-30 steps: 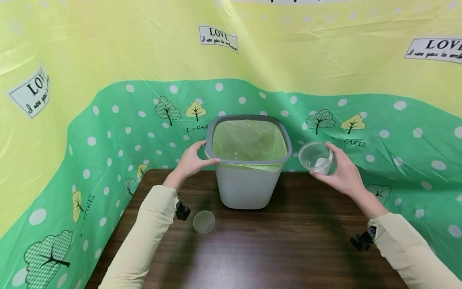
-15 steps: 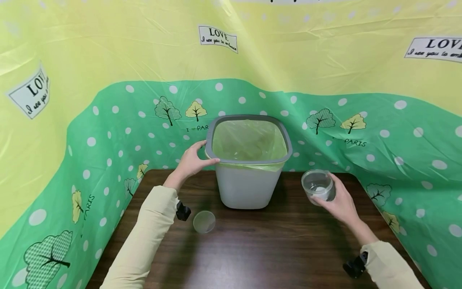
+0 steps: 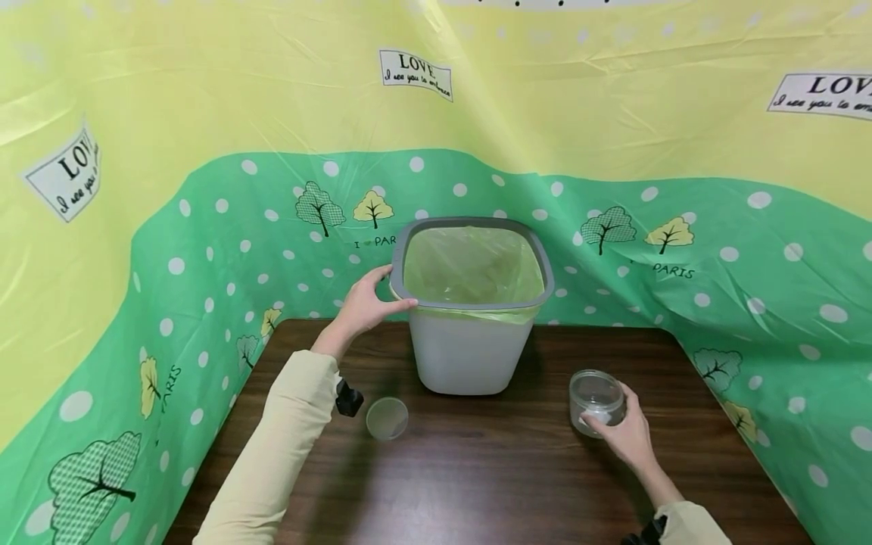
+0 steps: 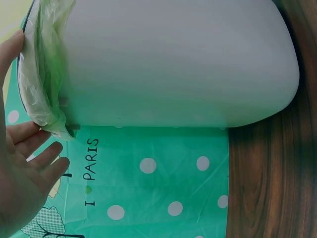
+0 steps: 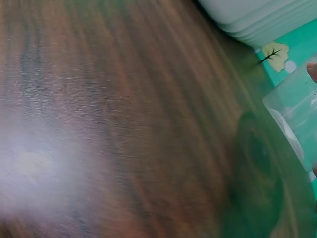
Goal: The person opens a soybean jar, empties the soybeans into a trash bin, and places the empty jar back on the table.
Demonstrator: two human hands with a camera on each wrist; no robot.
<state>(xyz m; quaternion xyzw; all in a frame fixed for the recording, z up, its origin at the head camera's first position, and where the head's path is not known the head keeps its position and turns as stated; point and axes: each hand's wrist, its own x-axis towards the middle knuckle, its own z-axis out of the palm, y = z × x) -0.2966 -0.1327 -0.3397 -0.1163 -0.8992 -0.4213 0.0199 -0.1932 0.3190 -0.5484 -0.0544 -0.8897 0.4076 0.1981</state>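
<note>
A white trash can [image 3: 470,356] with a grey rim and a pale green bag [image 3: 477,265] stands at the back of the table. My left hand [image 3: 364,303] holds the rim's near left corner, thumb on the front and index finger on the side. In the left wrist view, the other fingers [image 4: 47,168] spread loosely beside the bag's edge. My right hand [image 3: 627,431] grips a clear round jar [image 3: 589,390] by its side, low over the table at the right. Some small white thing shows inside the jar; its kind is unclear. The right wrist view catches only part of the jar [image 5: 297,109].
A clear round disc [image 3: 387,418], like a lid, lies flat on the dark wooden table [image 3: 477,477] near my left wrist. Patterned green and yellow cloth [image 3: 300,204] hangs behind the table and along both sides.
My right hand has lowered the jar from beside the trash can's rim down toward the table, also drawing it nearer to me. The left hand and trash can stay in place.
</note>
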